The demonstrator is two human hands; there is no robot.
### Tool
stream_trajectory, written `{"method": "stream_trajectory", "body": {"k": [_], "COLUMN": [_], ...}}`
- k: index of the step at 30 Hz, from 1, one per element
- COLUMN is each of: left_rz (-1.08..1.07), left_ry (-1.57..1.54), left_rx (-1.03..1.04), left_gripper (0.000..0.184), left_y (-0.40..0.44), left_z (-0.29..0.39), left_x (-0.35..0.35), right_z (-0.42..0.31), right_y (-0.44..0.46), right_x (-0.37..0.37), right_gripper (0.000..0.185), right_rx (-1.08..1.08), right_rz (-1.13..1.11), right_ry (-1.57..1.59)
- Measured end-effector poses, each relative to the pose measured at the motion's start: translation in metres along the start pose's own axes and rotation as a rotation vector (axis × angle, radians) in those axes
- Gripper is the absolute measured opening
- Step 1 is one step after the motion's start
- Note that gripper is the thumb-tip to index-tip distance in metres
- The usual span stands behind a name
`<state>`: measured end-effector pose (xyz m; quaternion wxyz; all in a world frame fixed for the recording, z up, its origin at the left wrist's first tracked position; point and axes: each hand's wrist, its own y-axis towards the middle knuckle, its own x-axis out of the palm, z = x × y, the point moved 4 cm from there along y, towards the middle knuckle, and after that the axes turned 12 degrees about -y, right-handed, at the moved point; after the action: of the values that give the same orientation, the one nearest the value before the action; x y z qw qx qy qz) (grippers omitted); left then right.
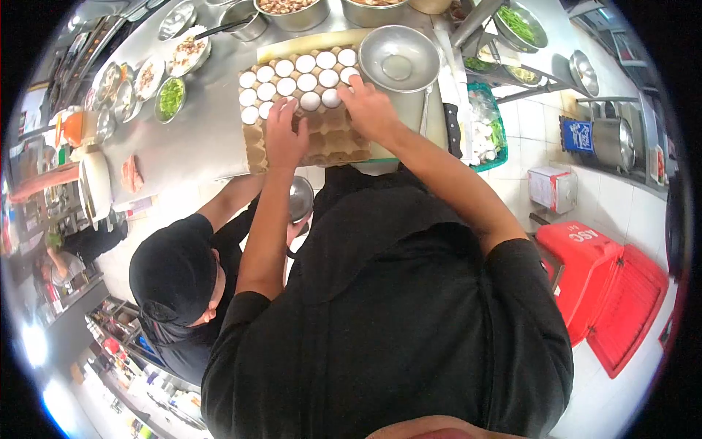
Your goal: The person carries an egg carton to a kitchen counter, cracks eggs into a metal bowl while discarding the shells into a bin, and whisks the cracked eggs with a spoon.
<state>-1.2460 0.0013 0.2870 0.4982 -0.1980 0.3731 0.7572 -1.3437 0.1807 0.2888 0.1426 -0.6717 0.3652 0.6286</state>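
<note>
A brown cardboard egg tray [318, 139] lies on the steel counter, with several white eggs [306, 83] filling its far rows. The near cups hold nothing. My left hand [287, 135] is over the left middle of the tray, its fingertips at the eggs of the nearest filled row and its thumb held apart. At the right side, my right hand [369, 110] has its fingers bent around an egg at the tray's edge; the fingers partly hide it. Just beyond that hand stands a metal bowl [373, 55] with a little clear liquid in the bottom.
A black-handled knife [453, 121] lies on a cutting board at the right, near a green basket [503, 132]. Small bowls of chopped food, one with chopped greens [170, 99], stand at the left. A co-worker in a black cap [172, 271] is close on my left, holding a metal bowl [300, 199].
</note>
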Motion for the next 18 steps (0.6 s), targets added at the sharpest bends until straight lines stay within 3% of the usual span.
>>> {"method": "stream_trajectory", "body": {"k": [4, 7, 11, 12, 14, 16, 18], "left_rz": [0.008, -0.015, -0.077, -0.081, -0.071, -0.09, -0.062], "left_ry": [-0.008, 0.055, 0.022, 0.008, 0.002, -0.051, -0.042], "left_rx": [-0.043, 0.024, -0.006, 0.02, -0.006, -0.088, -0.077], "left_gripper": [0.044, 0.043, 0.045, 0.045, 0.044, 0.043, 0.04], "left_y": [-0.001, 0.008, 0.042, 0.044, 0.046, 0.054, 0.045], "left_z": [0.001, -0.003, 0.029, 0.03, 0.039, 0.042, 0.024], "left_x": [0.006, -0.002, -0.009, -0.005, -0.026, -0.033, -0.028], "right_z": [0.005, 0.005, 0.069, 0.094, 0.116, 0.147, 0.167], "right_y": [-0.005, -0.019, -0.071, -0.105, -0.149, -0.203, -0.256], "right_x": [-0.001, -0.056, -0.111, -0.105, -0.135, -0.123, -0.084], "right_gripper": [0.037, 0.039, 0.042, 0.042, 0.04, 0.042, 0.051], "right_rx": [0.069, 0.239, 0.507, 0.669, 1.133, 1.234, 1.431], "right_rz": [0.049, 0.215, 0.39, 0.412, 0.466, 0.721, 0.791], "right_ry": [0.079, 0.369, 0.929, 1.119, 1.167, 1.135, 1.122]}}
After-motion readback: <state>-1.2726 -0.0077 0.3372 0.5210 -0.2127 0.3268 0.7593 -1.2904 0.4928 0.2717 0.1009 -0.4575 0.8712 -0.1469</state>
